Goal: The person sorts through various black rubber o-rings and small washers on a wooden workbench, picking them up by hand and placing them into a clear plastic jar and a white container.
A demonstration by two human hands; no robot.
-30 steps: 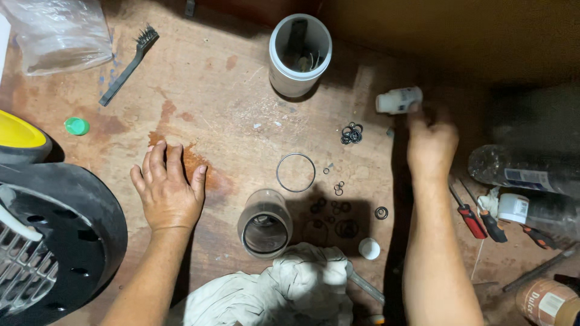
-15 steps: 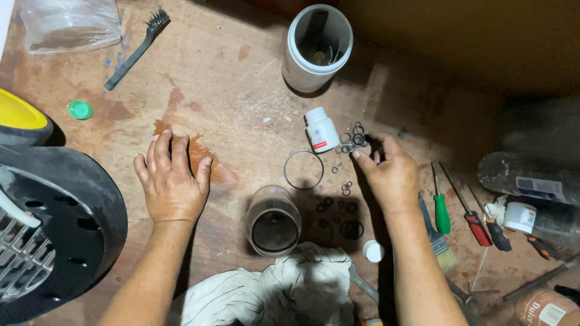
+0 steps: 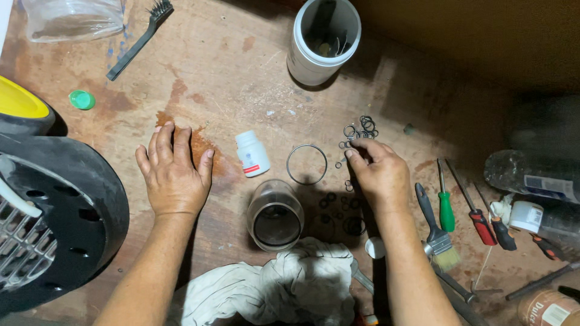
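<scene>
My left hand (image 3: 172, 172) lies flat, palm down, on the stained wooden bench, holding nothing. My right hand (image 3: 377, 172) rests on the bench with its fingertips touching small black O-rings (image 3: 361, 128) scattered just ahead of it. More O-rings (image 3: 338, 205) lie under and beside that wrist. A small white bottle with a red-edged label (image 3: 252, 154) lies on its side between my hands. A large thin ring (image 3: 306, 164) lies flat right of the bottle. A clear glass jar (image 3: 275, 216) stands below them.
A white cylindrical tub (image 3: 323, 37) stands at the back. A black brush (image 3: 140, 39), a plastic bag (image 3: 72, 18) and a green cap (image 3: 81, 99) lie upper left. A black perforated machine housing (image 3: 66, 223) fills the left. Screwdrivers (image 3: 446, 202), a paintbrush (image 3: 436, 232), bottles and a rag (image 3: 284, 287) surround the right and front.
My right hand came back from the far right, set the white bottle down between my hands and now touches the O-rings. My left hand stayed flat.
</scene>
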